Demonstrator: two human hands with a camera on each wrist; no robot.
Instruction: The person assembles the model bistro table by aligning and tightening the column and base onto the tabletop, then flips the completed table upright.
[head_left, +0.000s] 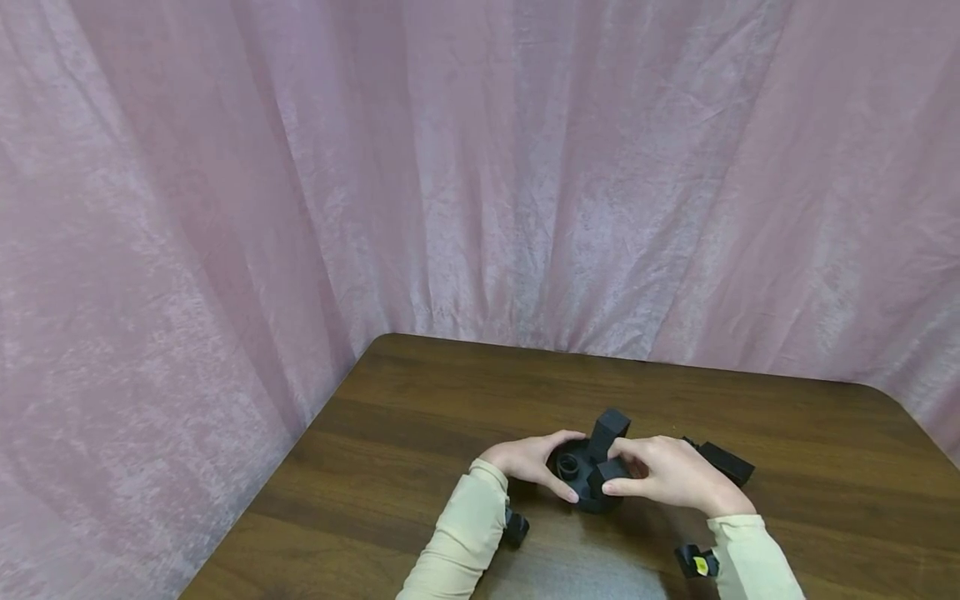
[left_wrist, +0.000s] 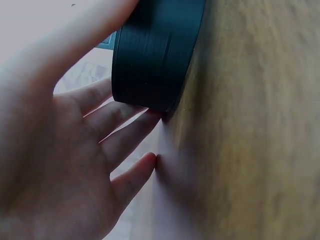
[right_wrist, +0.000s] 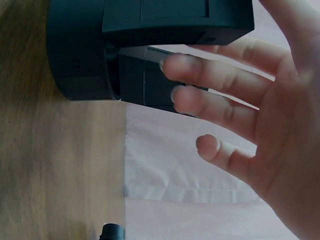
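Observation:
A round black base [head_left: 591,503] stands on the wooden table, with a small raised ring [head_left: 567,467] on its top. Two blocky black uprights rise from it, a far one [head_left: 611,427] and a near one [head_left: 609,473]. Around the left side of the base curves my left hand [head_left: 531,461], thumb in front and fingers behind; the left wrist view shows its fingertips at the base's lower edge [left_wrist: 150,75]. My right hand [head_left: 667,473] holds the near upright between thumb and fingers. In the right wrist view its fingers reach behind that upright [right_wrist: 180,22].
Behind my right hand lies a black box-shaped part [head_left: 726,462] on the table [head_left: 450,383]. Black wrist cameras hang below both sleeves, the left one [head_left: 516,528] and the right one [head_left: 693,561]. Pink curtains [head_left: 480,167] hang along the table's back and left edges.

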